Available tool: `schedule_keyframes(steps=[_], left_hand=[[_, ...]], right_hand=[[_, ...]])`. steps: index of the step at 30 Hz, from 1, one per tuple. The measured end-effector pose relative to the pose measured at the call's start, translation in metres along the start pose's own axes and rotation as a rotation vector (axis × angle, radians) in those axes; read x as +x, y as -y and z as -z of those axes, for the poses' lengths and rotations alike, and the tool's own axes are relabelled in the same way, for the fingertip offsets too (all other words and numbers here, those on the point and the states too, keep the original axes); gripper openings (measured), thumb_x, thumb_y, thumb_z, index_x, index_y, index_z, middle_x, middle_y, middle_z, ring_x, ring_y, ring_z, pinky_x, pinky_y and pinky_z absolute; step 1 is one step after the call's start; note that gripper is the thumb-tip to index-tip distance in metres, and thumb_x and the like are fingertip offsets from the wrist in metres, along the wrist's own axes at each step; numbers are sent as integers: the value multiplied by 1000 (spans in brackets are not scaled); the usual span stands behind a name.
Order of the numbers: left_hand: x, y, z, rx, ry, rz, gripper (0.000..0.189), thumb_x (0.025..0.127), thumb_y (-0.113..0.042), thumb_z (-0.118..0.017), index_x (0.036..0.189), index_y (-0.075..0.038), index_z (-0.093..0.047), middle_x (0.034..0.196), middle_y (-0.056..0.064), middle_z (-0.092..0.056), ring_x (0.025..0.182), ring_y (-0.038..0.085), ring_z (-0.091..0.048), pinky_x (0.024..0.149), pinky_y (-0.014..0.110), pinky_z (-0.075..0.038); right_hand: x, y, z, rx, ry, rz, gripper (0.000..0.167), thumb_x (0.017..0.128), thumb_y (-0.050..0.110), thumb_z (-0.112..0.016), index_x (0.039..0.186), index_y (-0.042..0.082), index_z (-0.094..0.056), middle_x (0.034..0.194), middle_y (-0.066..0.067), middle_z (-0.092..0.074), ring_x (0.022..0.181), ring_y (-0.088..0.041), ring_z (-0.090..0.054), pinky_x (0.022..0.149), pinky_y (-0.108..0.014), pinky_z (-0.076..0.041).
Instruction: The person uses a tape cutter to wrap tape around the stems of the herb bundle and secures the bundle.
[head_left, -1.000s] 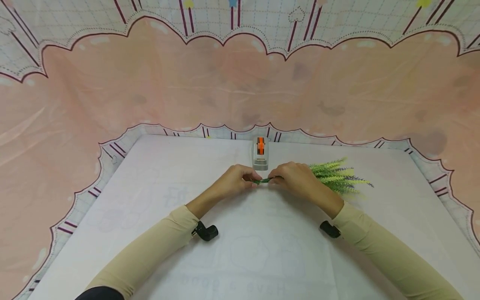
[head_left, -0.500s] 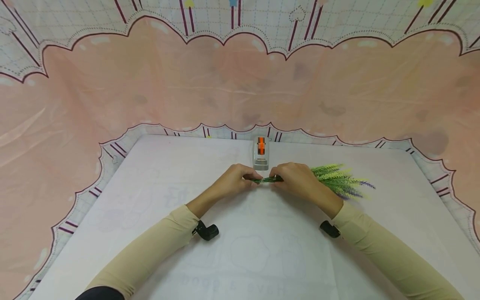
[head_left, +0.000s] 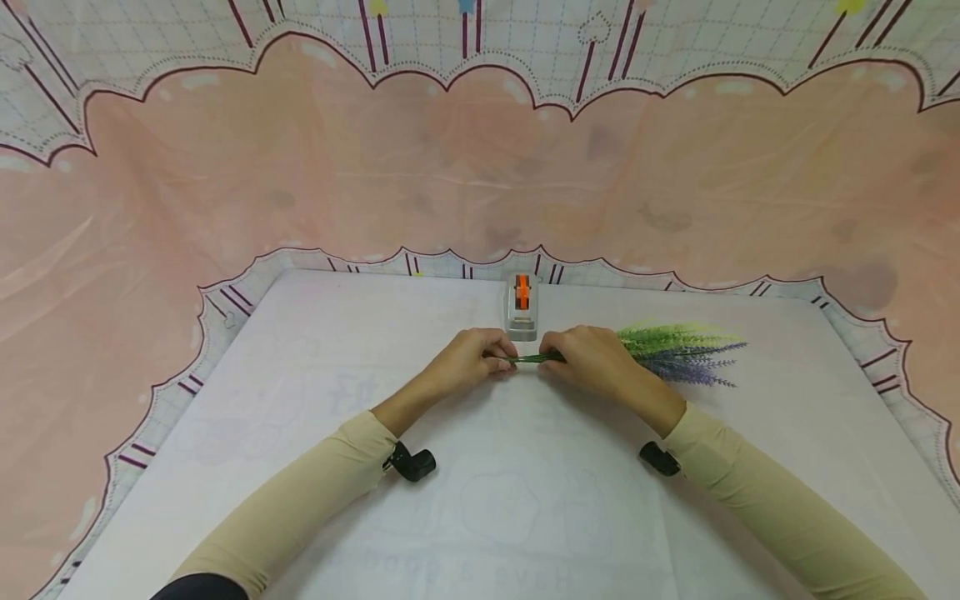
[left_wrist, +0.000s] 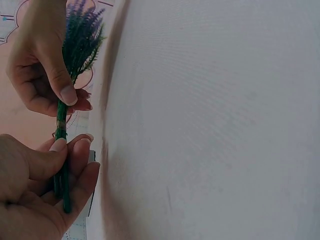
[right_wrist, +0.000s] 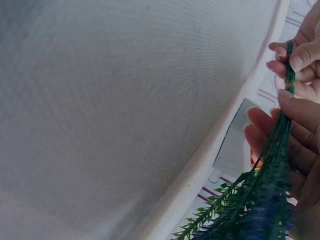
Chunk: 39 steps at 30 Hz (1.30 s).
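A bunch of artificial lavender (head_left: 682, 354) has green stems and yellow-green and purple flower heads that point right. My left hand (head_left: 474, 362) pinches the lower stem ends between thumb and fingers; their cut tips show over the palm in the left wrist view. Nearer the flower heads, my right hand (head_left: 592, 358) holds the stems between thumb and fingers and hides part of them. Between the hands, a thin brownish band (left_wrist: 61, 125) goes round the stems. Both hands are low over the white table.
A tape dispenser (head_left: 521, 321) with an orange wheel stands just behind the hands, near the table's far edge. The white tabletop (head_left: 480, 500) spreads in front of them. A patterned peach cloth (head_left: 450, 167) hangs behind the table.
The bunch has turned about its length, so purple heads now lie along its near side. My left fingers have shifted on the stems; my right hand has stayed nearly in place.
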<state>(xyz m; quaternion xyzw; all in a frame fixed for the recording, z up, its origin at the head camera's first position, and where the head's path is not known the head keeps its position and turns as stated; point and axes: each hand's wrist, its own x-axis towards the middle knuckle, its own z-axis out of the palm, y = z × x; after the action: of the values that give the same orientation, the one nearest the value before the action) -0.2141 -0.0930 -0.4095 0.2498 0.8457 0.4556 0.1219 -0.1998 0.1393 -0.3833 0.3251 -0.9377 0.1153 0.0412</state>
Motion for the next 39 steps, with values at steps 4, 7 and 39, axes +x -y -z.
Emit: schedule_keyframes(steps=[4,7,39], left_hand=[[1,1,1,-55,9,2,9,94,6,-65,103,5,-69,93,14,-76,85,22,-74,76,31,-60],[3,1,2,-3,-3,-9,8,94,4,-66,100,2,-71,93,11,-77,87,19,-73,79,29,-58],[3,2,5,208,-60,-76,22,89,5,-71,108,-1,-78,100,9,-74,92,16,-66,85,30,-54]], right_hand=[[0,0,-1,-11,-37,20,14,91,27,-77,101,17,-77,95,4,-72,76,-14,-66,63,-35,-53],[0,0,-2,-17,-56,33,12,91,26,-78,100,17,-78,92,4,-66,70,-10,-61,58,-31,-50],[9,0,2,-12,-7,2,12,92,21,-76,102,15,-79,94,2,-74,82,-17,-68,65,-37,-56]])
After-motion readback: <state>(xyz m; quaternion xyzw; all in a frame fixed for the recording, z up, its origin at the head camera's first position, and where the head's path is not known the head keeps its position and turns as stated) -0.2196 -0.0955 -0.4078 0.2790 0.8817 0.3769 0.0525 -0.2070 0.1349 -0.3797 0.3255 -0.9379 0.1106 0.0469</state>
